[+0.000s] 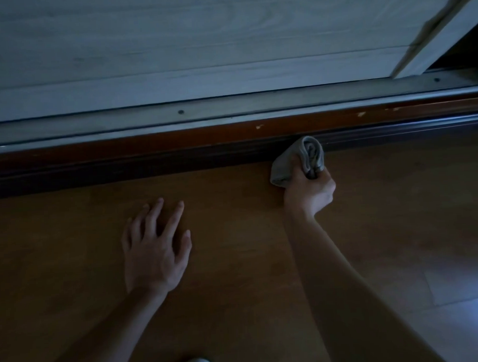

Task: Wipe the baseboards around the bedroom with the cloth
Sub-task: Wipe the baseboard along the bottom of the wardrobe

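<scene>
A dark reddish-brown baseboard (177,153) runs across the view from left to right, where the floor meets a wardrobe. My right hand (310,190) grips a bunched grey cloth (299,159), and the top of the cloth touches the dark lower face of the baseboard. My left hand (156,246) rests flat on the wooden floor (234,221) with its fingers spread, a short way in front of the baseboard and left of the cloth.
Above the baseboard lies a metal sliding-door track (181,115) with screws, and a pale wood-grain door panel (173,47) stands on it. A second door edge (438,33) leans at the top right beside a dark gap. The room is dim.
</scene>
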